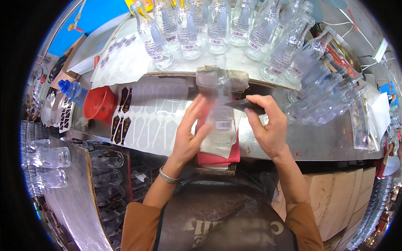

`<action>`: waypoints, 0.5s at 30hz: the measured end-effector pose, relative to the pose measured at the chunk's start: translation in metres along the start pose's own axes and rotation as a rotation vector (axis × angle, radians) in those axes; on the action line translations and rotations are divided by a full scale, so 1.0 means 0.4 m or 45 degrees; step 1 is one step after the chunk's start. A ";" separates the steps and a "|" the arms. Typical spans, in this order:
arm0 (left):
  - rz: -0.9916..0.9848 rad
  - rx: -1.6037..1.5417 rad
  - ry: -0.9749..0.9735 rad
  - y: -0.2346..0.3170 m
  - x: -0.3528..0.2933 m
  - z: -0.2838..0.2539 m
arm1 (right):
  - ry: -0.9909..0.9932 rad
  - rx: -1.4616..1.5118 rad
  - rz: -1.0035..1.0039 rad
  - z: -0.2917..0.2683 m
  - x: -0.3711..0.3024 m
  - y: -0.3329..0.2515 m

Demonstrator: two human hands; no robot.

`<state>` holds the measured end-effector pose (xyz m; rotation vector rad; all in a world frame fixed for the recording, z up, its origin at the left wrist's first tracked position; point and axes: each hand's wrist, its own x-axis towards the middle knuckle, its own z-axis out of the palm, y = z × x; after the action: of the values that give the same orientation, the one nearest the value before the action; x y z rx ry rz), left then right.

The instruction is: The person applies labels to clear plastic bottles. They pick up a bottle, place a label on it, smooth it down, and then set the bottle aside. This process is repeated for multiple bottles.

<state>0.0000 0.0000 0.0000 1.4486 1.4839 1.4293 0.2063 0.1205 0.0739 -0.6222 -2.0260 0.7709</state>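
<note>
A clear glass bottle [224,115] with printed text and a barcode lies in front of me, its neck on a cloth-wrapped rest [239,80]. Beside its left side is my left hand [188,136], fingers stretched out and partly blurred; whether they touch the glass I cannot tell. My right hand [270,127] pinches a flat dark tool [243,105], scraper-like in shape, with its pointed end at the bottle's right side. Under the bottle are a white sheet and a red pad [220,160]. A sheet of labels [148,121] lies to the left, with a few black ones on it.
Several upright bottles [190,37] stand on the raised white shelf ahead. More bottles lie stacked [322,102] at the right. A red cup [99,103] and a blue bottle [73,93] are at the left. Cardboard boxes [331,201] sit below right, crated bottles [106,175] below left.
</note>
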 end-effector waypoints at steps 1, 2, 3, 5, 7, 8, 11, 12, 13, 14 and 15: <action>-0.001 0.034 -0.001 -0.002 -0.010 -0.005 | 0.010 -0.024 -0.057 0.001 -0.003 0.002; -0.002 0.068 -0.001 -0.002 -0.019 -0.004 | 0.055 -0.036 -0.217 0.004 0.001 0.008; 0.055 0.184 -0.045 0.017 -0.021 -0.031 | 0.059 -0.052 -0.309 0.028 0.011 -0.001; 0.168 0.320 -0.100 0.053 -0.033 -0.006 | -0.004 -0.152 -0.495 0.025 0.015 -0.025; 0.150 0.369 -0.063 0.045 -0.055 0.018 | -0.275 -0.229 -0.554 0.035 -0.035 -0.038; 0.119 0.330 -0.020 0.019 -0.069 0.035 | -0.390 -0.179 -0.552 0.030 -0.072 -0.061; 0.121 0.290 0.103 0.012 -0.074 0.048 | -0.416 -0.158 -0.622 0.039 -0.063 -0.108; 0.112 0.284 0.128 0.022 -0.071 0.057 | -0.373 -0.178 -0.648 0.038 -0.058 -0.114; 0.107 0.271 0.156 0.034 -0.066 0.066 | -0.244 -0.213 -0.676 0.036 -0.024 -0.092; 0.191 0.351 0.189 0.049 -0.060 0.068 | -0.220 -0.343 -0.645 0.033 0.011 -0.078; 0.189 0.337 0.209 0.049 -0.059 0.071 | -0.189 -0.467 -0.609 0.034 0.036 -0.072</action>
<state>0.0372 -0.0182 0.0062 1.6631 1.7531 1.5152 0.1836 0.1065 0.0961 -0.2585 -2.3492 0.1657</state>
